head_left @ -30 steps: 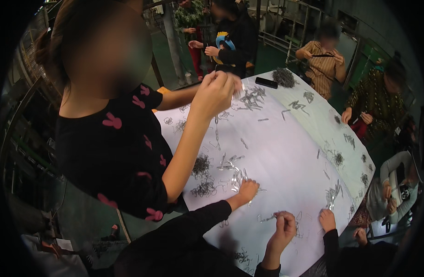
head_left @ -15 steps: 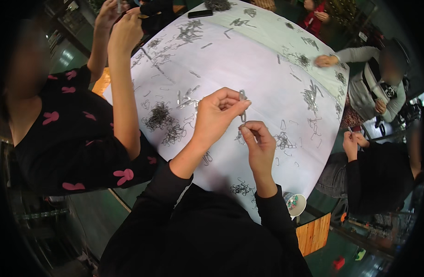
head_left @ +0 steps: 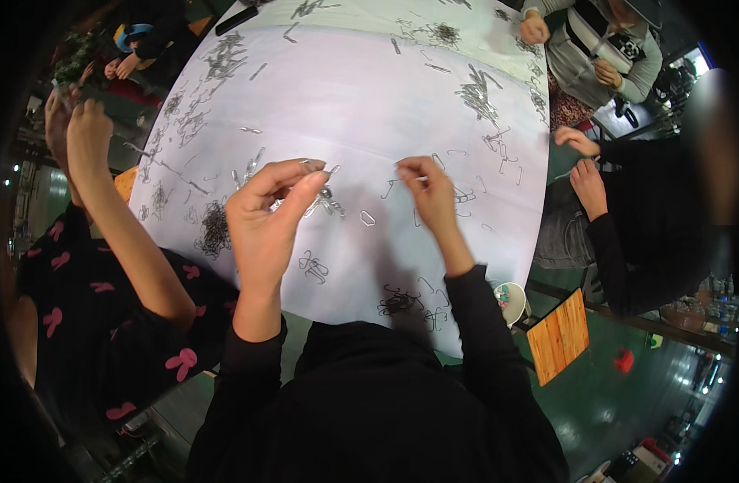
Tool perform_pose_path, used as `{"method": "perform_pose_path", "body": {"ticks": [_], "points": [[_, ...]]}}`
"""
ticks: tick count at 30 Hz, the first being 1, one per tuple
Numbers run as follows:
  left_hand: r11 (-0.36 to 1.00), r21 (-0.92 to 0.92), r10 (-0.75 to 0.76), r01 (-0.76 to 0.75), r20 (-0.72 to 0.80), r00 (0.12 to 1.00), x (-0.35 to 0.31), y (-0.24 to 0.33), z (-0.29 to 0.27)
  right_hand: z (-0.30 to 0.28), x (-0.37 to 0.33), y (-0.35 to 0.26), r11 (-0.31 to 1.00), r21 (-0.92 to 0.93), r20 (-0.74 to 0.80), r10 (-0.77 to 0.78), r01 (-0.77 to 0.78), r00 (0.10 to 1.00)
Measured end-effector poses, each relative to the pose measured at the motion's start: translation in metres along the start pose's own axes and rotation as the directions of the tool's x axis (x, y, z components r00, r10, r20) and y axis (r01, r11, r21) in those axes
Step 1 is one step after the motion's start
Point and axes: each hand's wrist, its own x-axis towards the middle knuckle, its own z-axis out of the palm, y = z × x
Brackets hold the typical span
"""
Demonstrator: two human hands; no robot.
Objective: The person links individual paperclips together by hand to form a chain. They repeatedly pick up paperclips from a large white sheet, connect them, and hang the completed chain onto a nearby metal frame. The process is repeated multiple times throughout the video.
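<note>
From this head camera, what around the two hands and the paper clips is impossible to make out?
- Left hand: its curled fingers hide what they pinch.
- Right hand: the thin piece at its fingertips is too small to identify.
- Dark clip pile: too tangled and small to count.
- White table: near edge hidden by the person's black sleeves.

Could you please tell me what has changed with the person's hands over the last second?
The left hand and right hand rose off the white table, met, then drew apart, each pinching small metal clips. The clip piles stayed where they were.
</note>
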Motion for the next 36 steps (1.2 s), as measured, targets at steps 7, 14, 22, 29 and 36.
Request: {"method": "perform_pose_path", "body": {"ticks": [7, 14, 22, 29, 36], "points": [[1.0, 0.002, -0.021, 0.021, 0.053, 0.998, 0.011, 0.001, 0.001, -0.101, 0.072, 0.156, 0.821, -0.532, -0.164, 0.141, -0.208, 0.976], [0.997, 0.022, -0.074, 0.072, 0.048, 0.996, 0.017, -0.005, 0.008, -0.093, 0.094, 0.167, 0.637, -0.769, 0.146, 0.097, 0.052, 0.985], [0.995, 0.084, -0.051, 0.045, 0.074, 0.996, 0.01, -0.016, 0.009, -0.058, 0.07, 0.071, 0.955, -0.258, 0.138, 0.186, -0.146, 0.973], [0.988, 0.155, -0.022, 0.011, 0.068, 0.997, 0.002, -0.008, 0.005, -0.013, 0.002, -0.128, 0.79, 0.568, 0.26, 0.095, -0.231, 0.961], [0.974, 0.174, 0.135, -0.144, 0.059, 0.989, -0.005, 0.0, 0.005, 0.001, -0.012, -0.149, 0.804, 0.593, 0.142, -0.045, -0.049, 0.989]]}}
